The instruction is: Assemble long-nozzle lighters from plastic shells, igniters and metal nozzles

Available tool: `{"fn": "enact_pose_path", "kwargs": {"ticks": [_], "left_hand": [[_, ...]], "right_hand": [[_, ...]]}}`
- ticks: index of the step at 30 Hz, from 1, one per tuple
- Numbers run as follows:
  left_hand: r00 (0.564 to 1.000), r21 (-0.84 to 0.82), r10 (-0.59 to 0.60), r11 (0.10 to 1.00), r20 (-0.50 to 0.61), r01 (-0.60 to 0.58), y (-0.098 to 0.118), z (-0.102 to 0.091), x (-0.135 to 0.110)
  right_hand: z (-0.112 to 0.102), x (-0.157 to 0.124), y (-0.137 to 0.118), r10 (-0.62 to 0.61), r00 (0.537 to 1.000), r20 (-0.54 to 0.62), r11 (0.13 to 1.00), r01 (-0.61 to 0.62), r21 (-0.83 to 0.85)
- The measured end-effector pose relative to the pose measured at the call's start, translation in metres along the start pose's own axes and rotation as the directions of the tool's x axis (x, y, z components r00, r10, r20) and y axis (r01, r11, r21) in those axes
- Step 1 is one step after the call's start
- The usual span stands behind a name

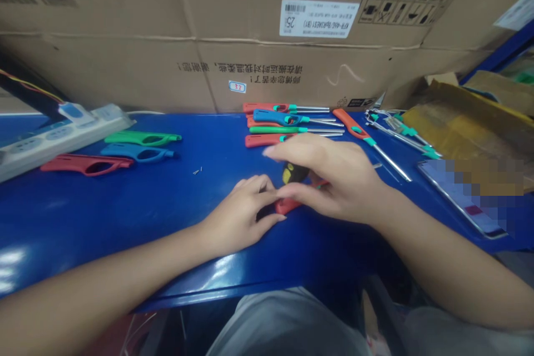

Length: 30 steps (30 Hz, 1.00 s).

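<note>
A red utility lighter (287,206) lies on the blue table with much of it hidden under my hands. My left hand (246,208) rests on the tabletop, its thumb and forefinger closed on the lighter's near end. Above the lighter, my right hand (334,178) curls round a short screwdriver (294,172) with a black and yellow handle. The screwdriver's tip is hidden, so whether it touches the lighter cannot be seen. Two tiny screws (197,171) appear to lie left of my hands.
Behind my hands is a group of assembled lighters (271,117), with an orange one (354,128) angled beside them. Green, blue and red casings (87,164) lie left by a power strip (62,136). Metal-tube parts (400,130) and a phone (459,197) are right. A cardboard box (137,78) stands behind.
</note>
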<state>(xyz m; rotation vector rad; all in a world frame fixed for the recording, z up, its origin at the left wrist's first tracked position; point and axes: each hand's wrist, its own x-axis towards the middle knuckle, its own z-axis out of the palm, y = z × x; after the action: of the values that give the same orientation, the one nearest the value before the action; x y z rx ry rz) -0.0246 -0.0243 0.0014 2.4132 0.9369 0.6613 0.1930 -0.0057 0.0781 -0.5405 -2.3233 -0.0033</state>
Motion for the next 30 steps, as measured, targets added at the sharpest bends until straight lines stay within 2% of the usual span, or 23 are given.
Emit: {"fn": "enact_pose_path", "kwargs": {"ticks": [3, 5, 9, 14, 16, 17, 18, 20, 22, 24, 26, 30], "left_hand": [[1.0, 0.013, 0.003, 1.0, 0.008, -0.004, -0.001, 0.0, 0.0], [1.0, 0.017, 0.003, 1.0, 0.009, -0.003, -0.001, 0.0, 0.0], [0.999, 0.019, -0.009, 1.0, 0.032, 0.008, 0.001, 0.0, 0.0], [0.999, -0.025, -0.033, 0.999, 0.014, 0.034, 0.002, 0.001, 0.001], [0.999, -0.024, -0.032, 0.999, 0.015, 0.033, 0.001, 0.0, 0.0], [0.999, -0.018, -0.028, 0.999, 0.019, 0.029, 0.001, -0.002, 0.0], [0.999, -0.008, -0.023, 1.0, 0.023, 0.024, 0.001, -0.003, 0.0], [0.999, 0.014, -0.027, 1.0, 0.028, 0.026, 0.002, -0.008, 0.0], [0.999, 0.068, -0.038, 0.997, 0.031, 0.036, 0.003, -0.013, 0.0], [0.998, 0.135, -0.05, 0.99, 0.033, 0.046, 0.004, -0.016, 0.0], [0.997, 0.189, -0.064, 0.98, 0.036, 0.056, 0.005, -0.018, 0.0], [0.996, 0.233, -0.077, 0.97, 0.047, 0.064, 0.004, -0.015, -0.001]], "right_hand": [[0.0, 0.001, 0.0, 0.06, 0.988, 0.14, 0.971, -0.091, 0.222], [0.0, 0.001, 0.001, 0.087, 0.982, 0.17, 0.941, -0.137, 0.31], [0.002, -0.002, 0.0, 0.073, 0.996, 0.054, 0.981, -0.081, 0.175], [0.008, -0.002, -0.006, -0.027, 1.0, 0.004, 1.0, 0.027, -0.011], [0.006, 0.0, -0.004, -0.004, 0.998, -0.064, 1.0, 0.005, 0.015], [0.003, 0.001, -0.001, 0.05, 0.991, -0.123, 0.998, -0.044, 0.055], [-0.002, 0.002, 0.005, 0.128, 0.974, -0.188, 0.989, -0.111, 0.096], [-0.016, 0.002, 0.021, 0.309, 0.896, -0.319, 0.951, -0.285, 0.12], [-0.035, -0.002, 0.041, 0.388, 0.837, -0.386, 0.903, -0.43, -0.024], [-0.053, -0.009, 0.063, 0.413, 0.829, -0.378, 0.818, -0.52, -0.246], [-0.067, -0.019, 0.081, 0.483, 0.809, -0.335, 0.709, -0.585, -0.393], [-0.08, -0.032, 0.102, 0.707, 0.67, -0.226, 0.515, -0.707, -0.485]]}}
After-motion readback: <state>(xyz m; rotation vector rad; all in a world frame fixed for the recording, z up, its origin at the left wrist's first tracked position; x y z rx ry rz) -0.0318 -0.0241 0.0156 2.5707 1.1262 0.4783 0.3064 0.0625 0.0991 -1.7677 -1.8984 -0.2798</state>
